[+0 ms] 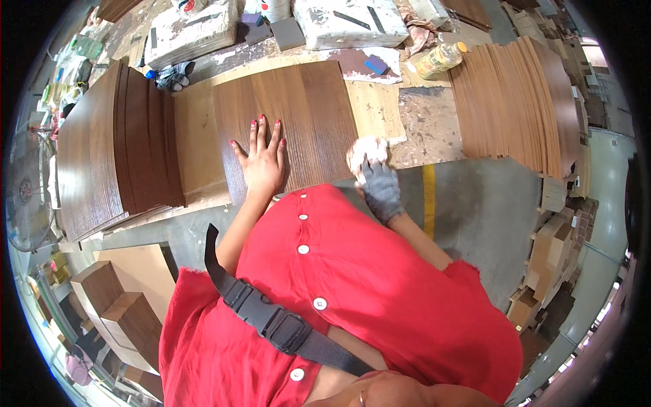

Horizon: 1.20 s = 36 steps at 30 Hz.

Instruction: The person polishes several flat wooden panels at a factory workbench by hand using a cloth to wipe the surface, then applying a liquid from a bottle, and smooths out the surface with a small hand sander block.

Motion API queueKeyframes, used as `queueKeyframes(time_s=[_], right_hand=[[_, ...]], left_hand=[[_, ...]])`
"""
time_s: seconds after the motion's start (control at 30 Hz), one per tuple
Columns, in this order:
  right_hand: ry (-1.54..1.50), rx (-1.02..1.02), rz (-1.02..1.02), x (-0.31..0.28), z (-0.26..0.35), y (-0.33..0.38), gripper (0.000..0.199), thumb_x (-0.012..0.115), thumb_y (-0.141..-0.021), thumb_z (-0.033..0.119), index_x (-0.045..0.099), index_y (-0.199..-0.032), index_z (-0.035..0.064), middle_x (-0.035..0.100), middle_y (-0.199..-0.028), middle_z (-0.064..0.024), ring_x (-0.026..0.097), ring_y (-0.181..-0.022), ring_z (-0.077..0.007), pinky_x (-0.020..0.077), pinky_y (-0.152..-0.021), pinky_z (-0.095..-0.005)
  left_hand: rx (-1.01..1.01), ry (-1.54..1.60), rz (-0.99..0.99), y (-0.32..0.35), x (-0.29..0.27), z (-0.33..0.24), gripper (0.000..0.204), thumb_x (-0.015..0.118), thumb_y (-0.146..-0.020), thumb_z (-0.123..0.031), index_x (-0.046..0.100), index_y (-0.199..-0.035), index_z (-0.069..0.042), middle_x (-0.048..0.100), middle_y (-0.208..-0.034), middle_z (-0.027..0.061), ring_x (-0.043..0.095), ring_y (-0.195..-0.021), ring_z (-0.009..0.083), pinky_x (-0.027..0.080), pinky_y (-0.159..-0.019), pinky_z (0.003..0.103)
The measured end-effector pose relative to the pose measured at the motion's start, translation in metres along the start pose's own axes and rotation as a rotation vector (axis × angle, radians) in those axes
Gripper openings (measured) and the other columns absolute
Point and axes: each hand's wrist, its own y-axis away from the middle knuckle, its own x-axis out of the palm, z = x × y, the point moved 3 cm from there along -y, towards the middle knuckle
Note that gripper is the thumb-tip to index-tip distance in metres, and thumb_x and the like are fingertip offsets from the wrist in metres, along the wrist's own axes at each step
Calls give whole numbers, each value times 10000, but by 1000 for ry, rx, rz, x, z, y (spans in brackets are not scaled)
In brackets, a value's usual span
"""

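Observation:
A dark brown wood-grain panel [305,102] lies flat on the workbench in front of me. My left hand [262,163] is bare and rests on the panel's face, its fingers spread out. At the panel's near right corner my right hand [380,190], in a grey glove, grips a crumpled white rag [367,150]. The rag sits against the panel's right edge. The fingers of the gloved hand bend over the cloth, and the rag hides part of the corner.
To the left stands a stack of dark panels [146,142]; a taller stack of panels [505,102] is on the right. A bottle with a yellow cap [439,61], a blue sponge block [376,65], a dark glove [175,76] and paint-stained white packages [349,24] lie beyond the panel.

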Motion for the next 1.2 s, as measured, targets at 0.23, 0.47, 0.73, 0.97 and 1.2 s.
queueKeyframes(time_s=[0.23, 0.47, 0.73, 0.97, 1.2], right_hand=[[195, 91, 268, 0, 1, 44, 371, 521, -944, 287, 619, -1273, 147, 635, -1031, -126, 614, -989, -296, 448, -880, -500], [-560, -23, -250, -2, 1, -39, 381, 653, -859, 164, 647, -1220, 44, 457, -1422, -223, 397, -1345, -392, 295, -1170, -452], [-72, -562, -114, 41, 93, -36, 622, 625, -830, 261, 514, -1406, 52, 356, -1577, -178, 243, -1505, -366, 210, -1224, -514], [27, -788, -189, 64, 239, -45, 775, 611, -859, 385, 366, -1532, 88, 288, -1629, -72, 213, -1527, -296, 192, -1228, -498], [-165, -693, -164, 51, 181, -26, 648, 626, -881, 343, 478, -1463, 98, 312, -1612, -116, 217, -1520, -335, 206, -1209, -515]], left_hand=[[68, 179, 24, 6, -2, 17, 465, 468, -1029, -279, 464, -1494, -262, 266, -1642, 61, 211, -1531, 227, 41, -1181, 686], [-390, 1441, -94, 77, -30, 104, 278, 463, -1035, -90, 652, -1212, 9, 695, -1111, 116, 657, -955, 151, 511, -850, 279], [-516, 1400, 178, 165, -11, 156, 353, 470, -1028, -119, 629, -1335, -46, 727, -1138, 62, 664, -894, 96, 494, -743, 217], [-467, 1584, 224, 162, 12, 152, 321, 525, -994, -44, 658, -1280, 15, 736, -1114, 75, 687, -969, 133, 518, -774, 248], [-695, 1786, 156, 163, 13, 158, 304, 633, -956, 1, 646, -1246, 91, 729, -1088, 128, 680, -884, 134, 528, -768, 244]])
